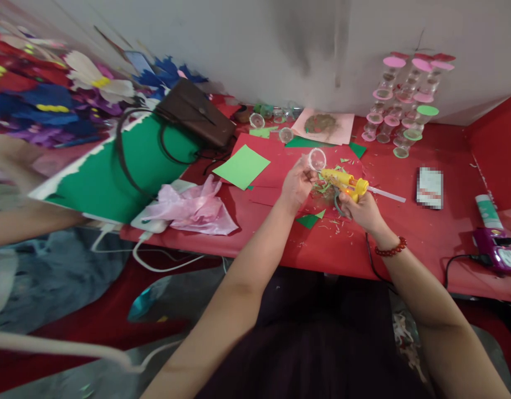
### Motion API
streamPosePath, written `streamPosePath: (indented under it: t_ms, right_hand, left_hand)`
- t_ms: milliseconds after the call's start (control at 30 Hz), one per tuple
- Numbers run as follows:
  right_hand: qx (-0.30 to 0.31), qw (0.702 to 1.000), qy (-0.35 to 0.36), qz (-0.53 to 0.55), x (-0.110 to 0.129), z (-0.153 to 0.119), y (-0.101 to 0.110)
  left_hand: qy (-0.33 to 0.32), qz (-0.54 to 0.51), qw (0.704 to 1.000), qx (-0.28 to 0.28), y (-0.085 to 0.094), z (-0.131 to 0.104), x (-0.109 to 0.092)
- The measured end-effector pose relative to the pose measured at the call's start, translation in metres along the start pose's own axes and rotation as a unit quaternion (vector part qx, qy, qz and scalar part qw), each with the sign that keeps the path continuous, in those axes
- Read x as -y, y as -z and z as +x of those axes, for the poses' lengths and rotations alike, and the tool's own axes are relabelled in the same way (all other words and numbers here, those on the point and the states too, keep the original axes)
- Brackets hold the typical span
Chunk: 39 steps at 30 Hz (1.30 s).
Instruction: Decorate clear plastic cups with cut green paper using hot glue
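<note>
My left hand (297, 183) pinches a small clear plastic cup (317, 159), its round rim turned up toward me. Wrapped around the handle of a yellow hot glue gun (341, 178) is my right hand (359, 208). The gun's nozzle points left and is at or very close to the cup; whether they touch I cannot tell. A clear glue stick (386, 194) pokes out of the gun's back end, and a small orange light glows on its side. Beneath both hands lie green paper scraps (311, 219) and thin shavings on red paper.
A light green sheet (241, 167), pink cloth (197, 208) and brown bag (197, 113) lie to the left. Hourglass-like plastic cup stacks (400, 105) stand at the back right. A purple power box (499, 249) sits far right. Another person's arm (26, 221) shows at left.
</note>
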State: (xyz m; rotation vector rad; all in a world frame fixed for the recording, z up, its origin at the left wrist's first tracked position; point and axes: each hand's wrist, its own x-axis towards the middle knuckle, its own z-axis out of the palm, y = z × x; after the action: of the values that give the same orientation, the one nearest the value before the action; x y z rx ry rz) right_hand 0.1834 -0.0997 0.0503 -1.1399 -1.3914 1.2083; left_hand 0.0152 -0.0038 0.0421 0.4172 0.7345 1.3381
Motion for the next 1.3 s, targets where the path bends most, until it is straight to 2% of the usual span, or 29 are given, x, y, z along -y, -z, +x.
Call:
streamPosePath:
  t_ms: [700,1067,1300]
  right_hand:
    - [-0.013,1.0,0.012,-0.008,0.004,0.0,-0.001]
    - [-0.018,1.0,0.003,0.009,0.004,0.002,0.0]
    - [-0.031,0.999,0.002,0.013,0.0,0.003,0.001]
  left_hand:
    - [0.027,0.025,0.999,0.004,0.002,0.001,0.007]
    - [0.038,0.053,0.998,0.025,0.009,0.005,0.01]
    - [0.05,0.071,0.995,0.048,0.006,0.0,0.006]
